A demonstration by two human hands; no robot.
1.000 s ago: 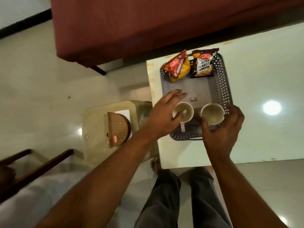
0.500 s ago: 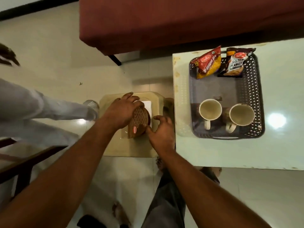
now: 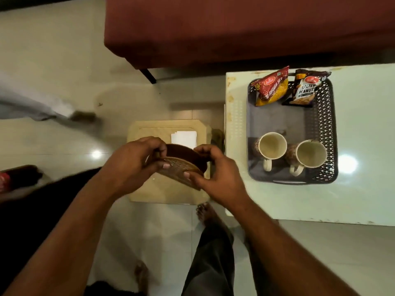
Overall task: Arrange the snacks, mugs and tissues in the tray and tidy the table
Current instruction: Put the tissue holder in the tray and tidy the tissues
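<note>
Both hands hold a brown semicircular tissue holder [image 3: 181, 165] with perforated sides, lifted above a beige plastic stool [image 3: 149, 191]. My left hand [image 3: 132, 161] grips its left end and my right hand [image 3: 213, 178] its right end. White tissues [image 3: 183, 137] lie on the stool just beyond the holder. On the pale table to the right stands a dark perforated tray [image 3: 324, 124]. It holds a red snack packet [image 3: 271, 86] and a salted peanuts packet [image 3: 305, 88] at the far end, and two empty mugs [image 3: 272, 146] [image 3: 311, 153] at the near end.
A maroon sofa [image 3: 235, 28] fills the top of the view behind the table [image 3: 363, 189]. Another person's blurred leg and foot [image 3: 64, 112] cross the floor at the left. My own legs and bare feet [image 3: 207, 214] stand below the stool.
My hands left the mugs in the tray, reached left to the stool, and have now lifted the tissue holder off it. The other person's leg has shifted on the left.
</note>
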